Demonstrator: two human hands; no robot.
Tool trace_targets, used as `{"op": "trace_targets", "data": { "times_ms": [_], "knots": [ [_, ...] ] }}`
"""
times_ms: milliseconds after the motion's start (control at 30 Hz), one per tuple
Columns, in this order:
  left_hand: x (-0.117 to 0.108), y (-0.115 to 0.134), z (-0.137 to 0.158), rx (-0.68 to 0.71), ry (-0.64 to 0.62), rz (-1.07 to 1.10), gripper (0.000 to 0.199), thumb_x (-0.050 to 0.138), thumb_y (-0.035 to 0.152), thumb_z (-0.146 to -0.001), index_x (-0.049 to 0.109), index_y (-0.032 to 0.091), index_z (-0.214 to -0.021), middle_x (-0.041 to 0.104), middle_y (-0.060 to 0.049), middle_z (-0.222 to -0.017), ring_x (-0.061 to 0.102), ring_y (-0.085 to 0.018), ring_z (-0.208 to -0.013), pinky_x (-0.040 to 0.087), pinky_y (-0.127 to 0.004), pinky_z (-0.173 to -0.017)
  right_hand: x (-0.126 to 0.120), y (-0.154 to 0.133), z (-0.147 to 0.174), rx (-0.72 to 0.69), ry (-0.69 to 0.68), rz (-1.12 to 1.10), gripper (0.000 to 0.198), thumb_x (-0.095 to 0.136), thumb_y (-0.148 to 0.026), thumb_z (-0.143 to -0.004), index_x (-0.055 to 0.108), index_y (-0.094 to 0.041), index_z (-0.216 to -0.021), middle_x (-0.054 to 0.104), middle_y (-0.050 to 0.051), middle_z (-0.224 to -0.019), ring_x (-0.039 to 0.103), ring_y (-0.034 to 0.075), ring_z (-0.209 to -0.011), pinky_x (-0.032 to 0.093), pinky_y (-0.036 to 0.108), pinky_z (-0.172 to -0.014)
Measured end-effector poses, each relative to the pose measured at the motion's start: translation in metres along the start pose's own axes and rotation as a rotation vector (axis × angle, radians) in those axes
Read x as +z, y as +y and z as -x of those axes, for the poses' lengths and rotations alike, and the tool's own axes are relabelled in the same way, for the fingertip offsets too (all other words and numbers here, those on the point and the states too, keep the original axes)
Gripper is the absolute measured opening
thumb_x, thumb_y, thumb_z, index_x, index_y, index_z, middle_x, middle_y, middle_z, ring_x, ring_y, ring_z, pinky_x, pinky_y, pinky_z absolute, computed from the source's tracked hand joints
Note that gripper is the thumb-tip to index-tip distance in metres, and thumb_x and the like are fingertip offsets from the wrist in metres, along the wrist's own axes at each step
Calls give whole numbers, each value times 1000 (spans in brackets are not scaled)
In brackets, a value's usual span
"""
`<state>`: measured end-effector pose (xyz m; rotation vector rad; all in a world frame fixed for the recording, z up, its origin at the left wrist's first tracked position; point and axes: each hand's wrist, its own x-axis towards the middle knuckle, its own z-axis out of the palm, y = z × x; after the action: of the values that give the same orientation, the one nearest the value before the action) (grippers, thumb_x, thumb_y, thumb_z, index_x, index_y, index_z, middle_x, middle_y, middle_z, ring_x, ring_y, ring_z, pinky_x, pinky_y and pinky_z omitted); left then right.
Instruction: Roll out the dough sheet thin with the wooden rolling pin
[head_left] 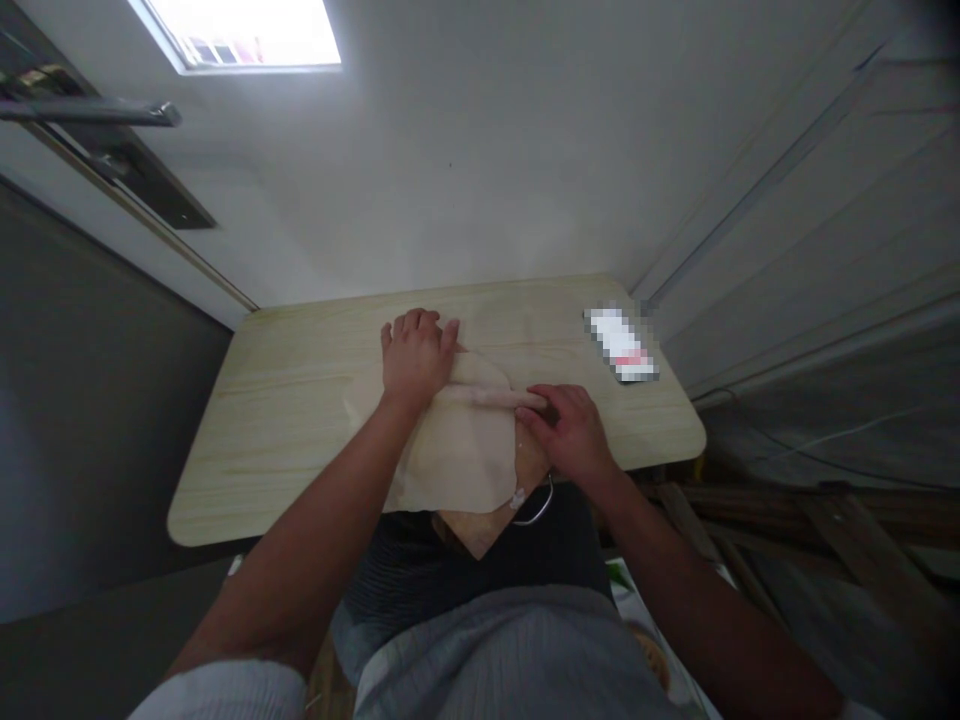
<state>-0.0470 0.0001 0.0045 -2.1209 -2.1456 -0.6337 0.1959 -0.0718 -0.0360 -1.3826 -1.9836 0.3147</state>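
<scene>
A wide, thin sheet of pale dough (465,455) lies over a brown wooden board (480,530), and its near edge reaches the front of the table. Across the sheet's upper part runs a light rolling pin (487,397). My right hand (570,430) grips the pin's right end between thumb and fingers. At the other end, my left hand (416,355) rests palm down, fingers stretched forward and thumb apart. The pin's left end is hidden beneath my left hand and wrist, so how they touch cannot be seen.
The light wooden table (277,400) stands against a white door (487,180) with a metal handle (90,112). A phone with a blurred screen (621,343) lies at the right. The board's metal loop (541,505) overhangs the front edge. Wooden beams (847,530) stand to the right.
</scene>
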Motion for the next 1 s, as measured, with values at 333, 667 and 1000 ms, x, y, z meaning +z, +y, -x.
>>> {"op": "trace_targets", "data": {
  "times_ms": [333, 667, 1000],
  "knots": [
    [-29, -14, 87, -75, 84, 105, 45, 28, 45, -104, 61, 25, -127, 61, -7, -140, 48, -25, -134, 23, -51, -120, -9, -10, 21, -22, -28, 37, 23, 75, -38, -83, 73, -23, -101, 69, 7, -96, 59, 27, -95, 48, 42, -86],
    [-25, -11, 129, 16, -114, 3, 59, 29, 48, -103, 29, 25, -158, 34, -7, -163, 22, -28, -154, 15, -61, -122, -8, -9, 33, -3, -20, 29, 35, 66, -45, -91, 70, -25, -120, 68, 8, -106, 59, 27, -102, 49, 45, -91],
    [-15, -5, 69, 84, -180, -44, 57, 25, 50, -103, 38, 26, -153, 38, -6, -161, 27, -27, -151, 15, -61, -122, -1, -1, 19, 14, 22, 34, 35, 60, -44, -95, 68, -21, -120, 71, 11, -108, 61, 29, -102, 49, 47, -92]
  ]
}}
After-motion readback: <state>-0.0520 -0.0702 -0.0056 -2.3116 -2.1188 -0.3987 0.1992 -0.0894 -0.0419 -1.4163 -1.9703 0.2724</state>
